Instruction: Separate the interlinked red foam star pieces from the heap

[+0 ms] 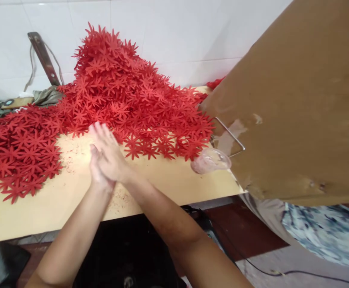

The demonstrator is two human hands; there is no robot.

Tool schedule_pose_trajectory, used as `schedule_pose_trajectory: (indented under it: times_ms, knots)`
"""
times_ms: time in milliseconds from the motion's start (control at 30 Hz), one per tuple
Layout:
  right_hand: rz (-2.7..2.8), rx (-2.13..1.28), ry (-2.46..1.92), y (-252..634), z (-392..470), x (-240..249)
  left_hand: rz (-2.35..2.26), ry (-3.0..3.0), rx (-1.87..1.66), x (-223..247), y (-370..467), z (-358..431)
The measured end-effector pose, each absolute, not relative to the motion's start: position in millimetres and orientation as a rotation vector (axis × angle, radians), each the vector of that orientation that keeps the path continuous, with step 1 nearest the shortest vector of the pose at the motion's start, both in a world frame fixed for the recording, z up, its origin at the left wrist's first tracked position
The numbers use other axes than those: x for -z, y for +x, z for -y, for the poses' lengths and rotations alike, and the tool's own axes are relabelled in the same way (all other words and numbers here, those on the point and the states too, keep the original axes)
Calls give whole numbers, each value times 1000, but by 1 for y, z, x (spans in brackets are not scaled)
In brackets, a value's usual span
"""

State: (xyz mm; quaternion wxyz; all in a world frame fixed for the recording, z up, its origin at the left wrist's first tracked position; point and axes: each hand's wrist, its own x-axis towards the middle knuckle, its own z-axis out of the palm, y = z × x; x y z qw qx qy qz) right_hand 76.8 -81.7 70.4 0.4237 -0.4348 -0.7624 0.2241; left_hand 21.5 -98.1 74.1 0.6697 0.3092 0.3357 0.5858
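My left hand (98, 173) and my right hand (111, 154) are pressed palm to palm above the pale tabletop (150, 184). Their fingers stretch out flat toward the back, slightly smeared by motion, and nothing shows between them. My right hand lies over much of the left one. Just beyond the fingertips rises a tall heap of red star-shaped, flower-like cutouts (117, 88). A lower pile of the same red cutouts (21, 148) spreads to the left. Small reddish crumbs (120, 200) are scattered on the tabletop near my wrists.
A large brown board (297, 108) slants across the right side, with a bent metal rod (230, 134) and a clear plastic dish (211, 161) at its edge. A dark strip (44, 58) leans on the tiled wall beside crumpled cloth (47, 96). A cable (306, 273) crosses the floor.
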Motion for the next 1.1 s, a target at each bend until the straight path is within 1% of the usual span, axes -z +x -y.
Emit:
schedule_pose_trajectory:
  times_ms: [67,133,200,300,400,500,733,900,1100]
  knots:
    - [1736,-557,-1238,86,55,-59,-683,536,-1327,-75,32,103]
    - [1601,-558,-1357,95,35,-46,-670,456,-1242,-74,38,105]
    - [1534,-537,-1369,103,25,-36,-688,413,-1161,-72,37,102]
    - [1467,-549,-1272,113,22,-30,-739,265,-1104,-64,29,93]
    - [1378,-734,-1189,124,23,-31,-792,190,-1105,-57,17,82]
    - [1324,-917,-1148,133,28,-34,-855,244,-1132,-55,6,72]
    - [1463,-1189,-1080,136,46,-38,-925,494,-1172,-44,2,52]
    - [1591,-1094,-1181,131,42,-30,-962,531,-1137,-26,6,45]
    - [1436,-1018,-1222,133,35,-17,-813,643,-1040,-18,-1,45]
